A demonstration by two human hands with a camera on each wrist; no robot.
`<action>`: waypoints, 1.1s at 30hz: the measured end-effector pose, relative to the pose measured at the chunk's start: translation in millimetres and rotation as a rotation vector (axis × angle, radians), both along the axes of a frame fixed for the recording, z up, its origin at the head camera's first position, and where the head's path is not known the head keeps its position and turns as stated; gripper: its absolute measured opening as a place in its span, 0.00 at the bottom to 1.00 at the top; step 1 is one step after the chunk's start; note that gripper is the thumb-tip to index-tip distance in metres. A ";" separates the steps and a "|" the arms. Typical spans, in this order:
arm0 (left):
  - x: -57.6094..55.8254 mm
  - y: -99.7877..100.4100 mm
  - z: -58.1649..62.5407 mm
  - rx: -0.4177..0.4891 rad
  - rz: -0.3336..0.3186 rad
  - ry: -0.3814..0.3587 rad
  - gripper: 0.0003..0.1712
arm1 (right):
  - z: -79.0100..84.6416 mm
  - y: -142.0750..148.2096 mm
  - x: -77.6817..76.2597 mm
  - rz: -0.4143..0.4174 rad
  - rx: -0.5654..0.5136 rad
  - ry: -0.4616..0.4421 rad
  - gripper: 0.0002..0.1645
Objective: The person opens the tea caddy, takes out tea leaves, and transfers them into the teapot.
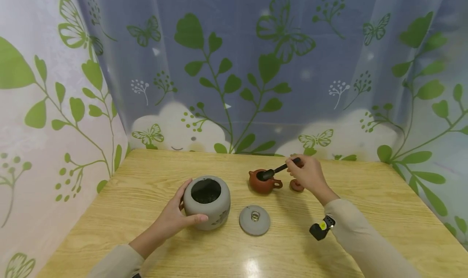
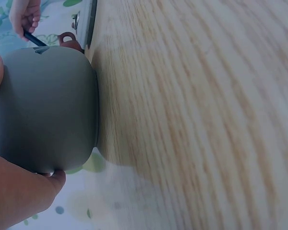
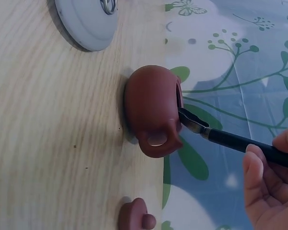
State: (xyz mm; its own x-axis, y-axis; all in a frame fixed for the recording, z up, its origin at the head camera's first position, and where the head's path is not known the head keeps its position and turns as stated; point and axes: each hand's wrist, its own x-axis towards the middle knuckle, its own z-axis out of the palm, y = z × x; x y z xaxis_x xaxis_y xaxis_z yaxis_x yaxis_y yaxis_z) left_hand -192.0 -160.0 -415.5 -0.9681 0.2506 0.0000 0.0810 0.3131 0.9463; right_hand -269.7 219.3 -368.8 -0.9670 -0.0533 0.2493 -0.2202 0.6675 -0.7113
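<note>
My left hand (image 1: 178,213) grips the side of a round grey jar (image 1: 215,205), which stands uncovered on the table with dark contents inside. In my right hand (image 1: 308,174) I hold a small black scoop (image 1: 279,168) by its handle. Its head dips into the mouth of a red-brown clay teapot (image 1: 264,185); in the right wrist view the scoop head (image 3: 193,120) rests at the teapot's opening. How much the scoop carries cannot be seen. The left wrist view shows the jar (image 2: 48,105) close up, with my left thumb and fingers around it.
The grey jar lid (image 1: 254,221) with a ring knob lies between jar and teapot, towards the front. Beside the teapot's handle, under my right hand, sits the small teapot lid (image 1: 296,185). A patterned curtain (image 1: 234,67) hangs behind the wooden table (image 1: 146,180).
</note>
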 end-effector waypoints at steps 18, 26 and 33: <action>-2.3 -1.3 -2.6 -0.007 0.004 0.016 0.65 | -21.1 34.0 41.0 0.011 -0.560 -0.216 0.26; -2.9 -0.7 -2.5 0.000 0.002 0.018 0.64 | -40.8 48.2 67.4 0.018 -0.617 -0.304 0.27; -2.5 -0.3 -1.8 -0.004 -0.006 0.015 0.64 | -52.6 56.9 82.9 0.005 -0.565 -0.392 0.28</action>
State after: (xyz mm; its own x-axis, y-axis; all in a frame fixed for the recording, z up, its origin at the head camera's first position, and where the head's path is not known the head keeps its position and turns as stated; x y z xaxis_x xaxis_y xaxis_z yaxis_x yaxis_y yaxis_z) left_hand -194.5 -160.4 -417.3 -0.9666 0.2560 0.0136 0.0970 0.3163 0.9437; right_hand -186.8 276.2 -421.5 -0.9915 -0.0223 -0.1284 0.1227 0.1706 -0.9777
